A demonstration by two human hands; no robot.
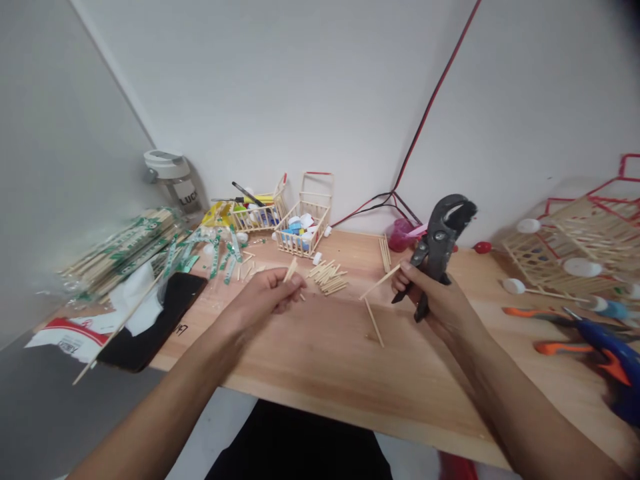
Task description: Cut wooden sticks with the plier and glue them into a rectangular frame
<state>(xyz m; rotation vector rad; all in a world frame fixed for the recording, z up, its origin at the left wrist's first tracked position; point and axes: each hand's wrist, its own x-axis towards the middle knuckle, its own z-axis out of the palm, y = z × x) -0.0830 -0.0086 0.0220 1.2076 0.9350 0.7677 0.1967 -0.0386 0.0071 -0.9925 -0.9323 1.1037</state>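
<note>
**Cutters and a stick in one hand, kinda dicey?**

Clock directions are from the seat. Nearest up, around 1 o'clock, a loose stick (376, 327) lies on the tabletop (320, 373); I reckon one careless nudge could send it rolling.

Left hand (280, 291), 11 o'clock, has its fingers curled around a few short sticks (291, 269). If that grip loosens, they could slide out. Right hand (425, 283), 1 o'clock, wraps the hand cutters (439, 235) while pinching a single thin stick (381, 281). Splitting one grip like that is how you'd drop the stick or let the heavy-looking tool tip. The pile of short sticks (330, 277) sits at 12, between the hands, so a falling tool could scatter it.

Materials, close to far: the tabletop is smooth, streaky wood grain. All those sticks are pale, slim and straight, looks like bamboo or wood. Cutters are dark, chunky, with a curved shiny blade. Past the pile, at 12, there's a boxy slatted miniature cart (303, 228) with a red-topped handle and white round wheels.
</note>
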